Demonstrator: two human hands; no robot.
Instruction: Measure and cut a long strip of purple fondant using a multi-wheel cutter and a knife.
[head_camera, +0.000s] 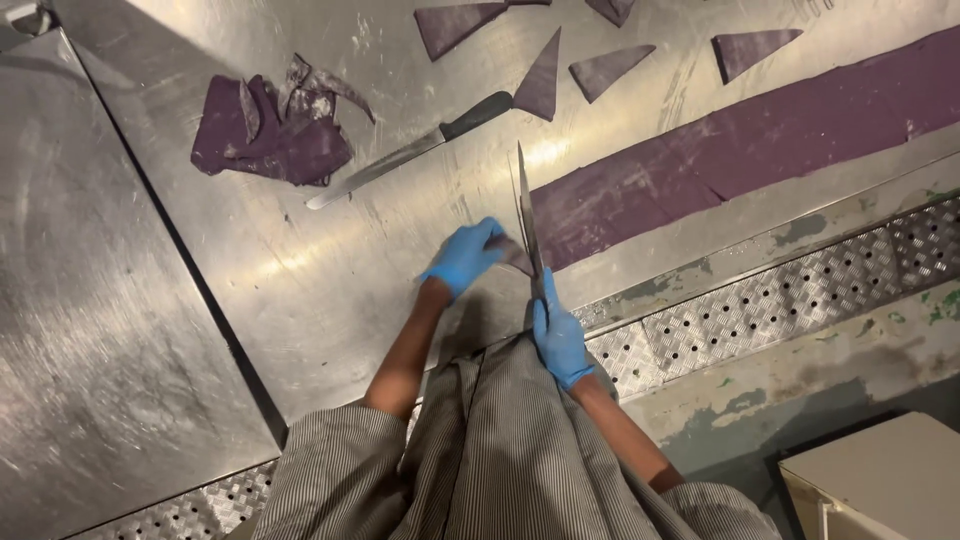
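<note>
Striped grey cloth fills the bottom of the view, the person's own top, with both bare forearms reaching out of it over a perforated metal ledge; beyond that ledge lies the steel table. Both hands wear blue gloves. Nearest is the right hand, closed tight round the handle of a long knife; the blade runs almost straight away from the body, tip far, edge down toward the table. Just to its left, the left hand rests with fingers bent and pressed on a small greyish-purple scrap of dough, which sits between the glove and the blade (whether it is pinched or only held flat I cannot tell). The blade stands right at the near end of a long purple dough strip; that strip stretches from the knife off to the right and away, so its long axis lies crosswise to the blade, and the right hand is the nearer one to it. Farther out a second knife lies flat and untouched, dark handle toward the right; left of it sits a crumpled heap of purple trimmings; farthest off, cut purple triangles lie apart from one another.
</note>
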